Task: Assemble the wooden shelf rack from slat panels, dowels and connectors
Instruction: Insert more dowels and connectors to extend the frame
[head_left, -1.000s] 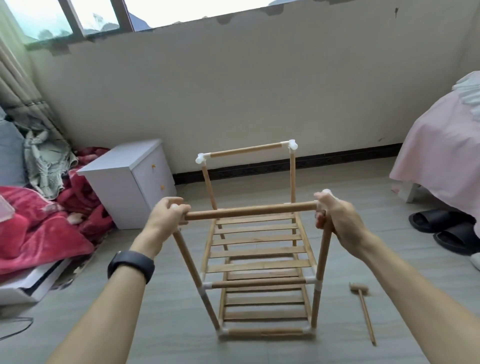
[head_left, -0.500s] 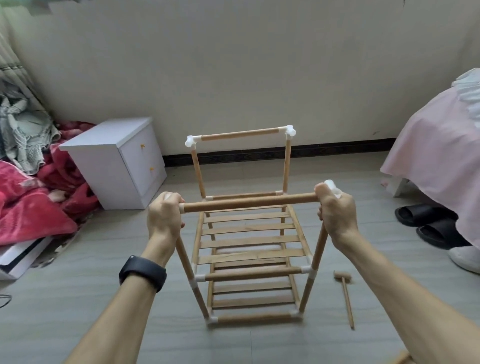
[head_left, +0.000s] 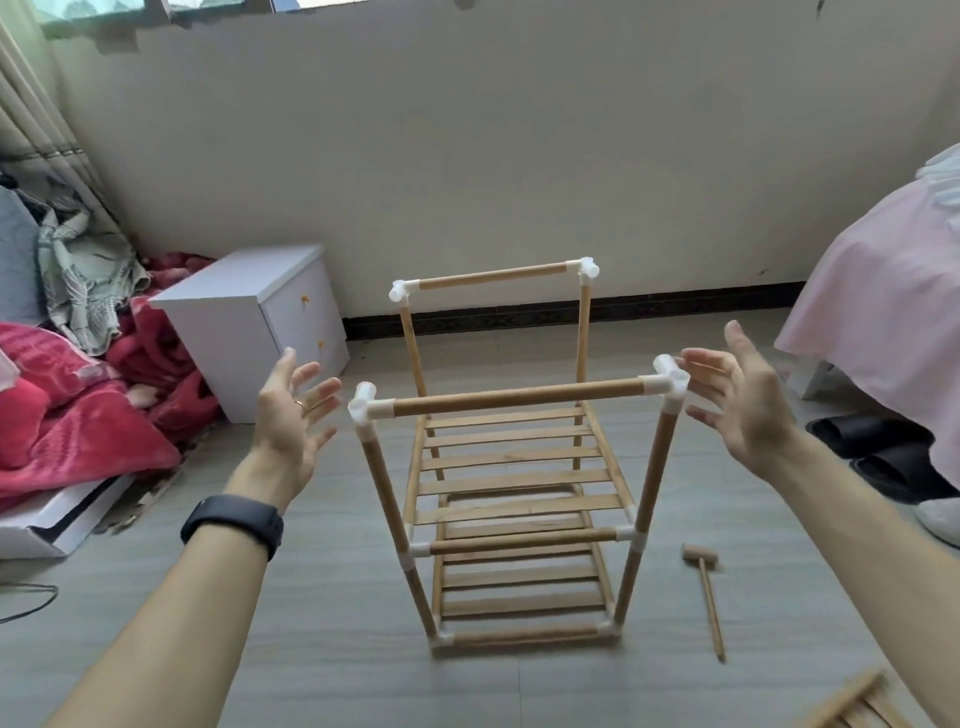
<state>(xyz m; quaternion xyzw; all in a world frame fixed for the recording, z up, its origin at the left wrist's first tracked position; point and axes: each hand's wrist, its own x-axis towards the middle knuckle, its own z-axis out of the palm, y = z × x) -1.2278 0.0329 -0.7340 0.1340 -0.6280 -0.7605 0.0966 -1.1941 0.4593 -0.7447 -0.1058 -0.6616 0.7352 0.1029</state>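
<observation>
white cabinet (head_left: 234, 322) left by wall | red blanket (head_left: 78, 431) | black slippers (head_left: 883, 441) right

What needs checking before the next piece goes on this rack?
1. Free hands: left hand and right hand hold nothing: ok.
2. Seating: front top dowel sits in both white connectors: ok.
3. Stance: rack upright on the floor: ok.
4. Tool: mallet close by: ok.
5. Top links: front top dowel joined to rear top dowel: not ok.
6. Next part: spare slat panel, blurred at frame edge, intact: cannot tell.
</observation>
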